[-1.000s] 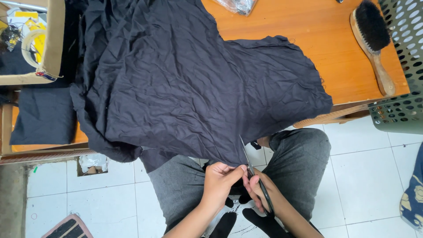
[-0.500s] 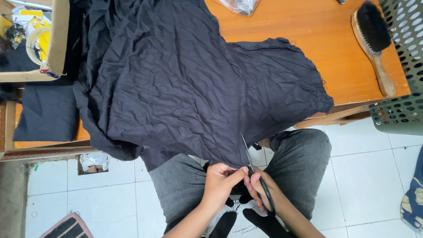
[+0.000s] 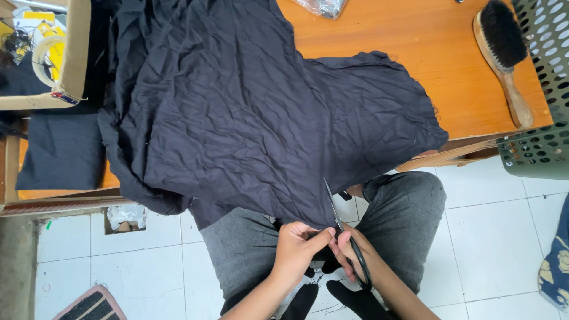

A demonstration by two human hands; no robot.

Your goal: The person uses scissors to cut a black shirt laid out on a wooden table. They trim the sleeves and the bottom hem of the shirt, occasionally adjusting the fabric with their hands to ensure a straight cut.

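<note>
A large wrinkled black cloth [image 3: 237, 112] lies spread over the wooden table [image 3: 415, 41] and hangs over its near edge onto my lap. My left hand [image 3: 299, 252] pinches the cloth's lower edge. My right hand [image 3: 349, 258] grips black-handled scissors [image 3: 344, 234], whose blades point up into the hanging cloth just right of my left hand's fingers.
A wooden-handled brush [image 3: 504, 56] lies at the table's right. A green perforated basket [image 3: 542, 89] stands at the far right. A cardboard box [image 3: 44, 53] with tape rolls sits at the upper left. Folded dark fabric [image 3: 62, 151] rests on the left. White tiled floor lies below.
The scissor blades have pushed a little further up into the cloth edge. My hands stay close together at the hem.
</note>
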